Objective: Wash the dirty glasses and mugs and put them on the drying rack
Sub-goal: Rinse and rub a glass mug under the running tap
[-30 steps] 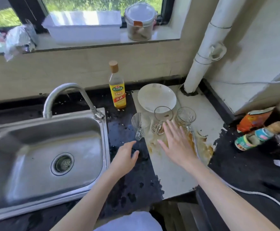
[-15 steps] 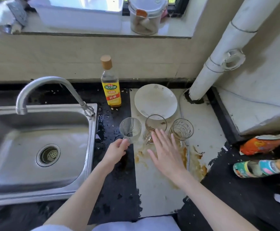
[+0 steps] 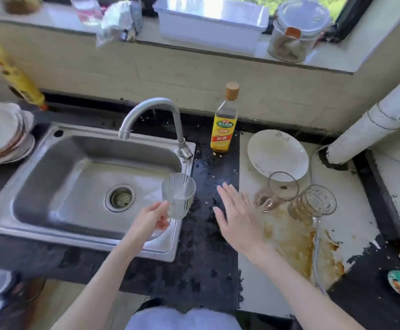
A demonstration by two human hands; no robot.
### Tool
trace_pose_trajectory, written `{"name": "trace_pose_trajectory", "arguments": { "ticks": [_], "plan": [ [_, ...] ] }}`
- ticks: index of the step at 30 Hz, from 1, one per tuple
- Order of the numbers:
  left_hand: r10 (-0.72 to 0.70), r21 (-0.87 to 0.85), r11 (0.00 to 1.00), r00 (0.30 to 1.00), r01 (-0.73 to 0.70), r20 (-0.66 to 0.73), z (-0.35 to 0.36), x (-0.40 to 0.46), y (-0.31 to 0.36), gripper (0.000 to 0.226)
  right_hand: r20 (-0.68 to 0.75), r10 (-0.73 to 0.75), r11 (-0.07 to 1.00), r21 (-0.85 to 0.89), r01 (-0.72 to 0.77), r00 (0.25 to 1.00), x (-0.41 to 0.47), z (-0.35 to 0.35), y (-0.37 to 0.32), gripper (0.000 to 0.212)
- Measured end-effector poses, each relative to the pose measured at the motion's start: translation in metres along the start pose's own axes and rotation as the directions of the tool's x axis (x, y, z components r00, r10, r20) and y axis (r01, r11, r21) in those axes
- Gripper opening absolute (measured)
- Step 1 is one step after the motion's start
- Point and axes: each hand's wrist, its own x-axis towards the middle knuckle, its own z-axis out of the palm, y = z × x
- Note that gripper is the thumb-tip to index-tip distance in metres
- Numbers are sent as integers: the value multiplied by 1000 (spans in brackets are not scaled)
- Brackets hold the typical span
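My left hand grips a clear ribbed glass by its lower part and holds it over the right edge of the steel sink, below and to the right of the tap's spout. My right hand hovers flat with straight fingers over the dark counter, holding nothing. To its right, two dirty glasses stand on the stained white board: a brown-tinted glass and a patterned glass.
A white plate lies behind the two glasses. A yellow-labelled bottle stands by the wall. Stacked plates sit left of the sink. A white tub and a jar are on the sill. A white pipe rises at right.
My left hand took hold of the ribbed glass on the counter and lifted it leftward over the sink. My right hand drew away from the two glasses. The view swung left.
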Motion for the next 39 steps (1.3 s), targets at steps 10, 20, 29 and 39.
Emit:
{"name": "trace_pose_trajectory", "arguments": {
  "ticks": [10,20,29,39],
  "plan": [
    [130,280,951,991,-134,32,-130,17,-7,37,18,114,993,3,-114,993,50,61,-93,53],
    [146,380,903,974,-203,173,-158,64,-13,38,54,353,901,248,-355,934,112,74,-117,56],
    [139,392,895,968,-213,209,-150,123,13,37,125,538,783,292,-549,834,202,65,-70,60],
    [103,433,881,970,-192,220,-152,146,11,36,68,406,893,-242,-380,911,185,123,-83,62]
  ]
}}
